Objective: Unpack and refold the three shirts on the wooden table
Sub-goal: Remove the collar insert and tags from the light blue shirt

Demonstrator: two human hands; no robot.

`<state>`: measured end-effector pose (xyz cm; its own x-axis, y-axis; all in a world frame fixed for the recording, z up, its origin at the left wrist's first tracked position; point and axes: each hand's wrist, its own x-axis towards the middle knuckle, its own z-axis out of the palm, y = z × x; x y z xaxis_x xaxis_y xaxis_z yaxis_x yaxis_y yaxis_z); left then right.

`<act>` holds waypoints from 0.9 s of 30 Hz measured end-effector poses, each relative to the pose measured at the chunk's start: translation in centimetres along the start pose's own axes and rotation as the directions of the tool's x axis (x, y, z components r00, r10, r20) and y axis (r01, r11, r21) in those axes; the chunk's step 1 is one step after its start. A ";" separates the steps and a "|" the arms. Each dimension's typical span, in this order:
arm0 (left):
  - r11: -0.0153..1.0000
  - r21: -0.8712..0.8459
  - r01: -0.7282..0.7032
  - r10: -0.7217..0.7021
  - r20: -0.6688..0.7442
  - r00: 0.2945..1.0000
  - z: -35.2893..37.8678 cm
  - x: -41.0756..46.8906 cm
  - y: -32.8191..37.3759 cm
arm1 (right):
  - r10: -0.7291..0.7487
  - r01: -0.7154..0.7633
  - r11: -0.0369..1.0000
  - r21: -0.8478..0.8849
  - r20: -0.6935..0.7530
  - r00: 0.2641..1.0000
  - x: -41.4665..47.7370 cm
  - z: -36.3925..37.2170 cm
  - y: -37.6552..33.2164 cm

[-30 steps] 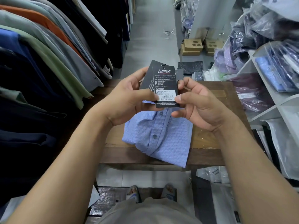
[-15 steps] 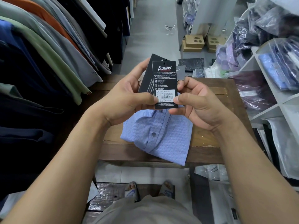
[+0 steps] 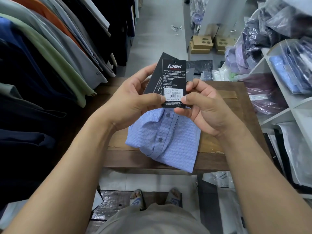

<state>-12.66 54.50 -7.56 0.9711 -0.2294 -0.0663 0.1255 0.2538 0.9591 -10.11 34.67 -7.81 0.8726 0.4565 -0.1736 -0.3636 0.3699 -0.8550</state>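
Our left hand (image 3: 133,100) and right hand (image 3: 204,108) each pinch the black hang tag (image 3: 173,80), held upright, we judge for reading. Folded blue shirt (image 3: 165,141) lies below on the worktop (image 3: 243,108), overhanging its near edge.

- From the blue shirt (image 3: 162,141), the bare top of the wooden table (image 3: 240,105) lies open at 3 o'clock, with a narrower bare strip at 9 o'clock.
- Hanging garments (image 3: 50,56) crowd 9 to 11 o'clock, their hems reaching over the table's far left corner.
- A white shelf unit (image 3: 279,118) stuffed with bagged shirts (image 3: 265,97) stands just beside the table's right edge, at 2 to 3 o'clock.
- At 12 o'clock, the left hand (image 3: 128,102) and right hand (image 3: 206,108) pinch hang tags (image 3: 173,81) above the shirt's far end.
- Beyond, a grey floor aisle (image 3: 157,27) runs open; cardboard boxes (image 3: 201,43) sit at 1 o'clock.
- At 6 o'clock the shirt overhangs the near edge.
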 end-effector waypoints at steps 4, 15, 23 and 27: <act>1.000 0.007 0.002 -0.002 -0.002 1.000 0.1 -0.1 0.0 | 0.009 -0.008 1.000 0.010 -0.011 1.000 0.2 -0.1 0.2; 1.000 -0.020 0.024 -0.024 0.013 1.000 0.0 0.2 -0.4 | 0.012 -0.013 0.999 0.036 0.024 1.000 0.1 -0.3 0.3; 1.000 -0.011 0.017 -0.017 0.009 1.000 0.0 0.2 -0.2 | 0.015 -0.015 0.999 0.029 0.015 1.000 0.2 -0.4 0.5; 1.000 -0.012 0.012 -0.012 0.025 1.000 0.0 0.2 -0.2 | 0.020 -0.020 0.999 0.040 0.019 1.000 0.2 -0.5 0.6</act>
<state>-12.51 54.40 -7.74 0.9641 -0.2560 -0.0708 0.1397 0.2619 0.9549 -9.94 34.56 -8.60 0.8590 0.4789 -0.1811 -0.3941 0.3928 -0.8309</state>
